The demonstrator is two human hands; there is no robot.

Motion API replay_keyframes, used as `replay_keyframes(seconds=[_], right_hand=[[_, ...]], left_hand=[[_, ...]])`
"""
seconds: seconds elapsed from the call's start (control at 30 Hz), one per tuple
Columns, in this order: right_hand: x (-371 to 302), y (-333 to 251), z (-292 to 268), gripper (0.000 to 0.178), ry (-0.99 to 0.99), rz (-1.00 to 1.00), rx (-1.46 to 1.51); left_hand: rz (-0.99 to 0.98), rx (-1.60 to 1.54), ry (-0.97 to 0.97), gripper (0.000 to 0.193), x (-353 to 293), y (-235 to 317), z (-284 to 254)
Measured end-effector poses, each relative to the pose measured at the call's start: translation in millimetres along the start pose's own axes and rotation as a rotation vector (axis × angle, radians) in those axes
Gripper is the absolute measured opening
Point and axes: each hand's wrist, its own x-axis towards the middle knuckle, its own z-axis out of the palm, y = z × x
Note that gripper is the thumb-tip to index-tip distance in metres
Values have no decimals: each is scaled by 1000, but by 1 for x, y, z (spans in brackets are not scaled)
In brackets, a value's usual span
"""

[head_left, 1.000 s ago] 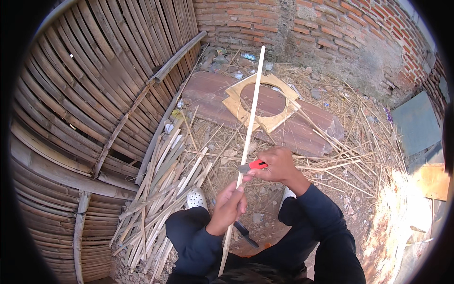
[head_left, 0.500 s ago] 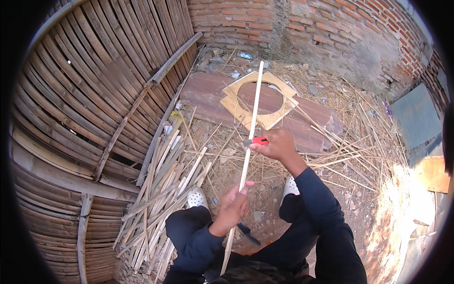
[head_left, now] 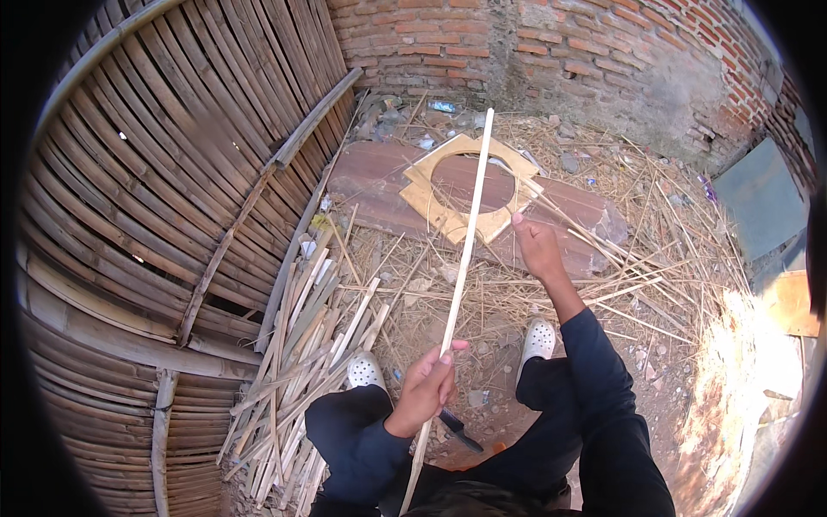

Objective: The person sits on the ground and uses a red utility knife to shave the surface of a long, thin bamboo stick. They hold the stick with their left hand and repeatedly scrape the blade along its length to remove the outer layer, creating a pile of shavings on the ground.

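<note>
L hand (head_left: 420,392) closed round slim pale wood strip (head_left: 479,172); strip slants up, w/ R hand (head_left: 539,248) off to its rt, not touching. R hand fisted; can't tell if holding anything. Best: firm L grip, no wobble.

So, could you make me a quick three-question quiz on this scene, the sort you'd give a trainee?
1. Which grip holds the long pale strip, left or right?
2. True or false: the round-holed frame lies over the brown board.
3. The heap of loose strips lies nearest to: A the brick wall; B the slatted wall; C the blue-grey panel.

Key:
1. The left grip; the right grip is apart from the strip.
2. True.
3. B.
</note>
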Motion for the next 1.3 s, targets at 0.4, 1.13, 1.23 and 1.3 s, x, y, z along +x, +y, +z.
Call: replay_keyframes(seconds=[0.4, 1.13, 1.23, 1.3], right_hand=[[-43, -56, 32, 33, -164, 198, 682], [-55, -65, 28, 62, -134, -460, -429], [-45, -59, 35, 61, -109, -535, -447], [-21, -46, 23, 60, -46, -429, -444]], left_hand=[[0, 295, 65, 29, 15, 6, 12], [-183, -471, -61, 26, 41, 59, 18], [-206, -487, -64, 27, 36, 60, 16], [-219, -493, -83, 28, 38, 55, 18]])
